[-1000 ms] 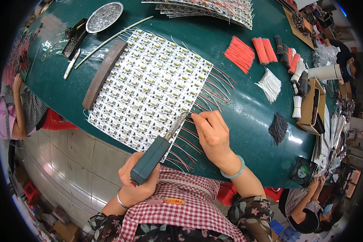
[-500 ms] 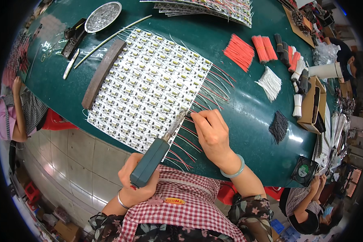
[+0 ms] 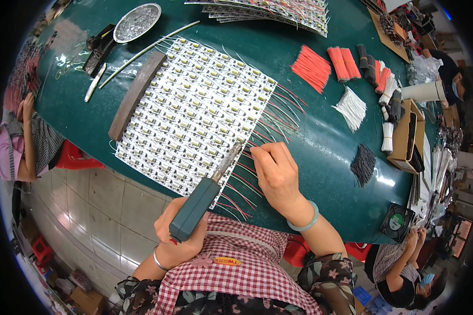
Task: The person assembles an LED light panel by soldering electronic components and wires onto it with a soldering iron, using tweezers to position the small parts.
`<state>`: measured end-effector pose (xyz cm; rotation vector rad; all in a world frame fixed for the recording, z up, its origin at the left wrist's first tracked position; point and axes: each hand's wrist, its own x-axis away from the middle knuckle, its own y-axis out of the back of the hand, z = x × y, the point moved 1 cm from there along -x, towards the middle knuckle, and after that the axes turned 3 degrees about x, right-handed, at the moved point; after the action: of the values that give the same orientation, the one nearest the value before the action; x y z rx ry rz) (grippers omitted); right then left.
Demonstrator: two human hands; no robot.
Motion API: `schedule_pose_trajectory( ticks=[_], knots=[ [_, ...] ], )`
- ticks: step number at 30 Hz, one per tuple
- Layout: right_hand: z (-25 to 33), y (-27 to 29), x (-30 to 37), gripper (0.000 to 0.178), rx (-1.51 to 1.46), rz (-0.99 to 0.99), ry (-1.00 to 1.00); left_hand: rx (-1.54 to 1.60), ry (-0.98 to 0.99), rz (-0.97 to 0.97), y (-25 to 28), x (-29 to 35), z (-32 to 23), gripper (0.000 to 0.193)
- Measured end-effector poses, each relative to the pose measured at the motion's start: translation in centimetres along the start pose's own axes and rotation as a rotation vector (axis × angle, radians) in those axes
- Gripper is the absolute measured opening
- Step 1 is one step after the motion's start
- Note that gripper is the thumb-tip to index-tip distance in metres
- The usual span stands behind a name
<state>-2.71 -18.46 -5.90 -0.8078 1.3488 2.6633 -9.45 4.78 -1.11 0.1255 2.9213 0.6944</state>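
Note:
My left hand (image 3: pixel 164 224) is wrapped round the green handle of a soldering iron (image 3: pixel 195 209). The iron's metal tip rests at or just above the right edge of a white circuit board panel (image 3: pixel 165 113), which carries rows of small yellow and black parts. Just right of that tip, my right hand (image 3: pixel 277 170) is closed in a pinch at the panel's edge. A thin wire seems to be between the fingertips, though they mostly hide it. Red, white and dark wires (image 3: pixel 242 184) stick out along this edge, above and below my fingers.
A dark brown bar (image 3: pixel 136 97) lies along the panel's left side. Behind it are a dish of grey metal bits (image 3: pixel 136 23) and a pale rod (image 3: pixel 147 54). To the right lie red wires (image 3: pixel 311 69), white wires (image 3: pixel 351 109) and dark wires (image 3: pixel 362 165). Co-workers sit at both sides.
Both hands stay nearly in place, the iron's tip shifting very slightly at the panel's edge. The co-worker's hands at the left have moved a little.

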Motion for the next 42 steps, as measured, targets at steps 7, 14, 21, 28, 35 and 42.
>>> schedule_pose_trajectory(
  ticks=[7,14,21,28,35,42],
  knots=[
    [0.0,0.3,0.1,0.025,-0.016,-0.011,-0.015,0.008,0.010,0.008,0.0,-0.2,-0.1,0.024],
    [-0.1,0.2,0.1,0.025,-0.020,-0.017,-0.012,0.022,0.054,0.006,-0.5,0.1,0.0,0.022],
    [-0.1,0.2,0.1,0.024,-0.026,-0.011,-0.010,-0.001,0.018,0.009,-0.4,0.2,0.0,0.021],
    [-0.1,0.2,0.1,0.025,-0.021,-0.007,0.001,-0.001,0.072,-0.016,0.3,1.3,0.6,0.023],
    [0.0,0.6,0.1,0.025,-0.012,0.014,-0.004,-0.068,0.075,0.070,0.6,1.4,0.8,0.025],
    [0.9,4.3,-0.3,0.023,0.040,0.108,-0.079,-0.116,0.032,0.065,1.1,1.7,1.2,0.025]
  ],
)
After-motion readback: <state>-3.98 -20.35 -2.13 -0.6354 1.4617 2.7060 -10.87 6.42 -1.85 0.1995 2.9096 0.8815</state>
